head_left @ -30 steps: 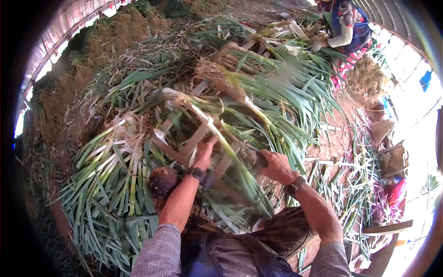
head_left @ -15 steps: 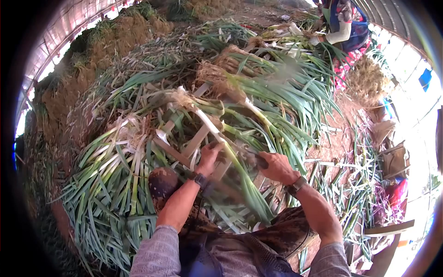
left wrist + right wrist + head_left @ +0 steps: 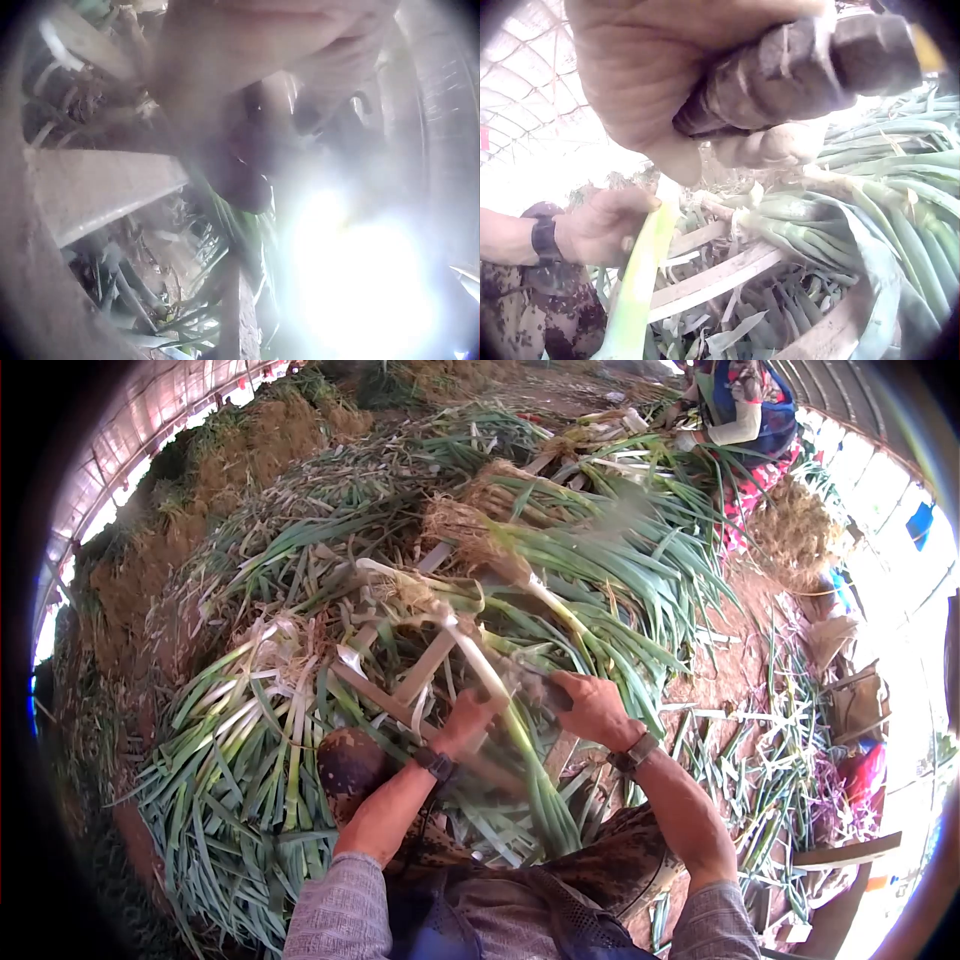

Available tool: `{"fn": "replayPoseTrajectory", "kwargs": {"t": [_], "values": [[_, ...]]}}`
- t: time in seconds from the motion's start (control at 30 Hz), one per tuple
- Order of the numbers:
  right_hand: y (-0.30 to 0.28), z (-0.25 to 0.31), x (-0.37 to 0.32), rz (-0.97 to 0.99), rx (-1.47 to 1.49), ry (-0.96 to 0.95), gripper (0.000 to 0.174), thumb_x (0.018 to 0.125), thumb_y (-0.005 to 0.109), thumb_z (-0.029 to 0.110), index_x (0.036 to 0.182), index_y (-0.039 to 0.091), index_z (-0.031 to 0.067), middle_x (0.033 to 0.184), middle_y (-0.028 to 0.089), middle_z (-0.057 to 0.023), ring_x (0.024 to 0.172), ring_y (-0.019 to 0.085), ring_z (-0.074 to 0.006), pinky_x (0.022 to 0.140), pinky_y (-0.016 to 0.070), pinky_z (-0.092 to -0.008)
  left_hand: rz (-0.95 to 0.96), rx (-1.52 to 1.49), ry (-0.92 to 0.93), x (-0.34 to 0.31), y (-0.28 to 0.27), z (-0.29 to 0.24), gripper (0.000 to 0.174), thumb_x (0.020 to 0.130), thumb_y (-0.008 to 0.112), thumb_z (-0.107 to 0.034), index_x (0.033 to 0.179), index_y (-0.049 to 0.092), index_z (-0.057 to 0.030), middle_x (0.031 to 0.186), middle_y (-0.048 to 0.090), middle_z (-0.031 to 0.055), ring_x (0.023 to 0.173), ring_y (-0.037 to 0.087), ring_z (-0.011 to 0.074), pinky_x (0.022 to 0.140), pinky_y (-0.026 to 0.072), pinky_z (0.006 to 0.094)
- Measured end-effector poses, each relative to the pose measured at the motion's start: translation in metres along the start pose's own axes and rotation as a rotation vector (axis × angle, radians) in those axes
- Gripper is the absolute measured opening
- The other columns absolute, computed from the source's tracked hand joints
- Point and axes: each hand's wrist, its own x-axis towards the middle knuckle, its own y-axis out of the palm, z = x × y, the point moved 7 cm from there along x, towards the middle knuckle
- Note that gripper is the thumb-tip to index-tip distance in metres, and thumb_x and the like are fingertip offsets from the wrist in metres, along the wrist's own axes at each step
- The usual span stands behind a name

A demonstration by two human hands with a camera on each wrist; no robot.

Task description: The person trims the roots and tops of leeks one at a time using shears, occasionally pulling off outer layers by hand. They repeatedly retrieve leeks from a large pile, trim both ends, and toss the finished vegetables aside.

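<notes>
In the head view my left hand [image 3: 465,722] holds a leek [image 3: 487,668] around the middle of its stalk, thumb and fingers closed about it. Its white root end points up and away, while the green leaves hang down toward my right knee. My right hand [image 3: 595,710], just right of the stalk, grips a dark tool with a ridged handle [image 3: 780,71]. A yellow bit shows at that handle's end in the right wrist view; what kind of tool it is, I cannot tell. The left wrist view is blurred and glaring, with the left hand [image 3: 277,45] across its top.
Wooden slats [image 3: 425,668] stand just beyond the left hand. Leeks are heaped at left [image 3: 250,760], and another leek pile [image 3: 590,550] lies ahead with roots toward the left. A second person [image 3: 745,420] bends over leeks at the upper right. Cut leaves [image 3: 740,760] litter the ground.
My left hand has come down and to the right, drawing the leek's root end nearer to me. The right hand has risen slightly to the left, still gripping the tool.
</notes>
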Motion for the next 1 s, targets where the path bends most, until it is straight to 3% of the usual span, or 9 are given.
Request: {"fn": "replayPoseTrajectory", "kwargs": {"t": [0.17, 0.3, 0.4, 0.47, 0.5, 0.57, 0.67, 0.83, 1.0], "values": [[-0.008, 0.007, 0.005, 0.024, -0.031, 0.108, 0.037, 0.077, 0.070, 0.020, 0.113, 0.064, 0.0091, 0.087, 0.069, -0.0152, 0.080, 0.067, -0.0347, 0.069, 0.0528, -0.0422, 0.015, 0.016, 0.004, -0.003, 0.002, 0.000, 0.021, 0.087, 0.064, -0.020, 0.096, 0.064, -0.0012, 0.077, 0.065, 0.0049, 0.054, 0.060, 0.0112, 0.045, 0.0488, 0.0224], [-0.011, 0.024, 0.004, 0.046, 0.077, -0.039, 0.036, 0.078, 0.069, 0.019, 0.112, 0.065, 0.0099, 0.085, 0.069, -0.0156, 0.079, 0.066, -0.0349, 0.069, 0.0527, -0.0423, 0.015, -0.118, 0.000, -0.006, 0.000, 0.000, 0.022, 0.087, 0.063, -0.022, 0.097, 0.064, -0.0020, 0.081, 0.065, 0.0057, 0.061, 0.062, 0.0118, 0.053, 0.0512, 0.0249], [-0.010, 0.010, -0.002, 0.063, 0.003, 0.064, 0.033, 0.078, 0.069, 0.019, 0.109, 0.066, 0.0094, 0.083, 0.068, -0.0165, 0.077, 0.066, -0.0358, 0.068, 0.0525, -0.0425, 0.065, -0.130, 0.139, 0.013, -0.009, 0.028, 0.024, 0.088, 0.062, -0.023, 0.101, 0.062, -0.0035, 0.085, 0.064, 0.0060, 0.074, 0.064, 0.0147, 0.066, 0.0533, 0.0315], [-0.005, 0.006, -0.008, 0.130, 0.024, -0.035, 0.033, 0.077, 0.070, 0.020, 0.108, 0.066, 0.0091, 0.081, 0.068, -0.0167, 0.076, 0.065, -0.0370, 0.067, 0.0523, -0.0434, -0.032, -0.057, 0.468, 0.035, -0.032, 0.067, 0.025, 0.089, 0.062, -0.025, 0.104, 0.059, -0.0057, 0.087, 0.063, 0.0063, 0.082, 0.063, 0.0189, 0.076, 0.0517, 0.0378], [-0.003, 0.002, -0.013, 0.131, 0.025, -0.034, 0.033, 0.077, 0.070, 0.020, 0.108, 0.066, 0.0091, 0.081, 0.068, -0.0167, 0.076, 0.065, -0.0370, 0.067, 0.0523, -0.0434, -0.032, -0.056, 0.466, 0.029, -0.031, 0.051, 0.025, 0.089, 0.062, -0.025, 0.104, 0.059, -0.0057, 0.087, 0.063, 0.0063, 0.082, 0.063, 0.0189, 0.076, 0.0517, 0.0378], [0.004, 0.003, -0.022, 0.189, 0.109, -0.090, 0.033, 0.078, 0.070, 0.022, 0.108, 0.065, 0.0093, 0.080, 0.068, -0.0165, 0.075, 0.065, -0.0375, 0.067, 0.0519, -0.0449, -0.009, -0.730, 0.101, 0.019, -0.029, 0.014, 0.025, 0.093, 0.058, -0.030, 0.105, 0.058, -0.0082, 0.089, 0.062, 0.0062, 0.079, 0.061, 0.0217, 0.075, 0.0513, 0.0393], [-0.005, 0.008, -0.029, 0.193, 0.011, -0.055, 0.032, 0.078, 0.069, 0.022, 0.107, 0.065, 0.0091, 0.079, 0.067, -0.0166, 0.075, 0.065, -0.0378, 0.067, 0.0516, -0.0458, -0.089, -0.962, 0.128, 0.019, -0.049, -0.009, 0.025, 0.097, 0.052, -0.033, 0.105, 0.056, -0.0089, 0.092, 0.063, 0.0071, 0.076, 0.060, 0.0222, 0.072, 0.0515, 0.0382], [0.009, -0.002, -0.035, 0.136, -0.035, -0.135, 0.030, 0.081, 0.065, 0.020, 0.110, 0.064, 0.0111, 0.079, 0.066, -0.0162, 0.074, 0.064, -0.0369, 0.064, 0.0498, -0.0454, -0.165, -0.951, 0.119, 0.020, -0.053, -0.003, 0.029, 0.101, 0.047, -0.034, 0.111, 0.057, -0.0087, 0.094, 0.064, 0.0069, 0.079, 0.062, 0.0220, 0.071, 0.0525, 0.0374], [0.007, 0.007, -0.025, -0.033, 0.016, -0.184, 0.035, 0.078, 0.070, 0.021, 0.109, 0.063, 0.0074, 0.086, 0.067, -0.0171, 0.079, 0.065, -0.0370, 0.068, 0.0516, -0.0448, 0.014, -0.797, 0.089, 0.011, -0.027, -0.019, 0.029, 0.096, 0.059, -0.027, 0.117, 0.058, -0.0068, 0.107, 0.064, 0.0079, 0.102, 0.062, 0.0243, 0.091, 0.0497, 0.0425]]}}
